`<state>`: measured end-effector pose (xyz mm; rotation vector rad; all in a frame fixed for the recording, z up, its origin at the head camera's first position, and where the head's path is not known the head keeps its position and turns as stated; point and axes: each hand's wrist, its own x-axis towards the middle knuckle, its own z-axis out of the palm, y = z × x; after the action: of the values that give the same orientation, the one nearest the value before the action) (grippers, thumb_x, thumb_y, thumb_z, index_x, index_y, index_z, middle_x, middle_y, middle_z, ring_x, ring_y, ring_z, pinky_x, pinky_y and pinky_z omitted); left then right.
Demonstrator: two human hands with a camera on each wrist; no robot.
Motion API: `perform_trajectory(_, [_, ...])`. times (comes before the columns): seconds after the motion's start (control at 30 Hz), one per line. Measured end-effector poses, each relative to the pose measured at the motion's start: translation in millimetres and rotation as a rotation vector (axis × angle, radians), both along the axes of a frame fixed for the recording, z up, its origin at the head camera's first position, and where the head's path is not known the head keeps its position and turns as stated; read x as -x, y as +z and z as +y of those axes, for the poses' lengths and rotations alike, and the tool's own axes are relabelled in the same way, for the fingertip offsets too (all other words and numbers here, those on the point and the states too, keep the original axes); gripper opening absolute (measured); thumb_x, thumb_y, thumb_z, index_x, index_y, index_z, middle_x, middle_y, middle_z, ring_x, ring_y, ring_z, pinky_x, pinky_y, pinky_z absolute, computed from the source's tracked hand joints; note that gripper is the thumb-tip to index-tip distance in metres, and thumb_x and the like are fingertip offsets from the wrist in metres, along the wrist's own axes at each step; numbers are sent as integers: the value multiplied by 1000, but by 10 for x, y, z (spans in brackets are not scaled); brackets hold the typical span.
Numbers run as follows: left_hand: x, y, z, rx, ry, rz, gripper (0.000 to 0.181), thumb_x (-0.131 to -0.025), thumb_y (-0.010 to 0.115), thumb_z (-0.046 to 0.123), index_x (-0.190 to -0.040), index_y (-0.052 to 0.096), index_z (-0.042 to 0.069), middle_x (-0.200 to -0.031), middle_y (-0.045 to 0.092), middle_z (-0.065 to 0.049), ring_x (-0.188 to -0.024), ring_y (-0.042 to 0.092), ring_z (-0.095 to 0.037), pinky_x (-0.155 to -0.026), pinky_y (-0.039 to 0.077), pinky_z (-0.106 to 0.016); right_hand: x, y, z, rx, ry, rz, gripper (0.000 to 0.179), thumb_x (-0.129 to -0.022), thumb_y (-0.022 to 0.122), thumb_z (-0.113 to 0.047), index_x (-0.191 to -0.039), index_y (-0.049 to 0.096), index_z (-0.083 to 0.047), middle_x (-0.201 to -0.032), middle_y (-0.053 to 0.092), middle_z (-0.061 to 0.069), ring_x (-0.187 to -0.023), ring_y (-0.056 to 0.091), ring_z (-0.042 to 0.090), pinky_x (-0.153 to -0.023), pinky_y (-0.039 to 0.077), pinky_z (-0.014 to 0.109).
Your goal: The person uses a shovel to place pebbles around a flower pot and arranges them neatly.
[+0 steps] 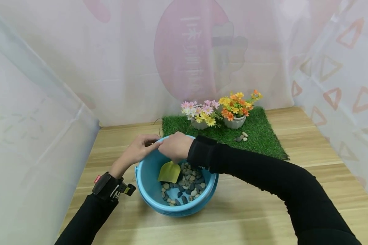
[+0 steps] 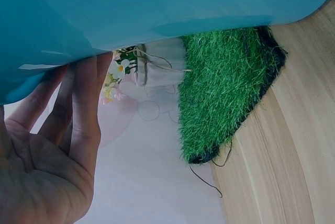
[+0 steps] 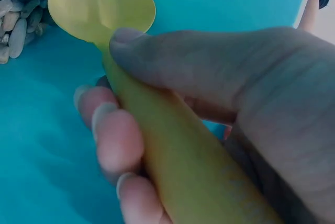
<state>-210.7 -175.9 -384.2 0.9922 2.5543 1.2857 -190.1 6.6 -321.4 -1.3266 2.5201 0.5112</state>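
Observation:
A light blue bucket (image 1: 148, 172) stands on the wooden table, with grey, white and dark pebbles (image 1: 190, 180) on its bottom. At the far-left part of its rim, my left hand (image 1: 138, 148) holds the bucket; the left wrist view shows the fingers against its blue wall. My right hand (image 1: 176, 146) reaches over the far rim and grips a yellow toy shovel (image 1: 169, 172) by its handle. Thumb and fingers wrap that handle in the right wrist view. Inside the bucket, the shovel's blade tilts down beside the pebbles.
Behind the bucket lies a green grass mat (image 1: 260, 144). On it are a pot of pink and yellow flowers (image 1: 202, 114), a pot of orange and yellow flowers (image 1: 236, 110) and several loose pebbles (image 1: 241, 137). Printed curtains (image 1: 135, 68) enclose the table (image 1: 248, 211).

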Motion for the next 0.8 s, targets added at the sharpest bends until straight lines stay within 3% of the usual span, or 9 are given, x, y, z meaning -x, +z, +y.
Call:
perform_trajectory(0.17, [12, -15, 3, -17, -3, -12, 18, -95, 52, 29, -104, 66, 22, -96, 64, 5, -83, 62, -11, -70, 53, -33, -21, -26, 80, 35, 15, 28, 15, -89, 62, -24, -103, 60, -19, -81, 55, -3, -66, 44, 12, -60, 41, 27])
perform_trajectory(0.4, [-1, 2, -5, -21, 5, -31, 19, -95, 53, 30, -104, 66, 21, -93, 64, 6, -79, 63, -11, -68, 54, -33, -82, -39, 156, 43, 100, 65, 8, -91, 59, -20, -98, 63, -19, -72, 55, -3, -58, 42, 12, -54, 37, 25])
perform_trajectory(0.53, [-6, 3, -3, -8, 17, -27, 20, -95, 53, 31, -105, 67, 20, -93, 64, 5, -79, 63, -11, -69, 54, -32, -91, -91, 153, -1, 68, -51, 9, -87, 65, -24, -93, 60, -20, -72, 55, -4, -59, 45, 12, -53, 38, 25])
perform_trajectory(0.67, [-11, -12, 5, 4, 25, -33, 23, -95, 53, 33, -104, 67, 17, -93, 65, 4, -79, 63, -10, -69, 54, -33, -73, -169, 176, -25, 9, -234, 17, -82, 71, -28, -84, 57, -20, -68, 55, -5, -55, 49, 9, -51, 39, 24])
perform_trajectory(0.8, [-9, -16, 9, 5, 28, -39, 23, -95, 53, 33, -104, 67, 18, -93, 65, 4, -79, 63, -11, -69, 54, -33, 35, -286, 200, -40, -39, -439, 19, -82, 71, -27, -72, 58, -18, -60, 56, -2, -49, 53, 11, -46, 39, 24])
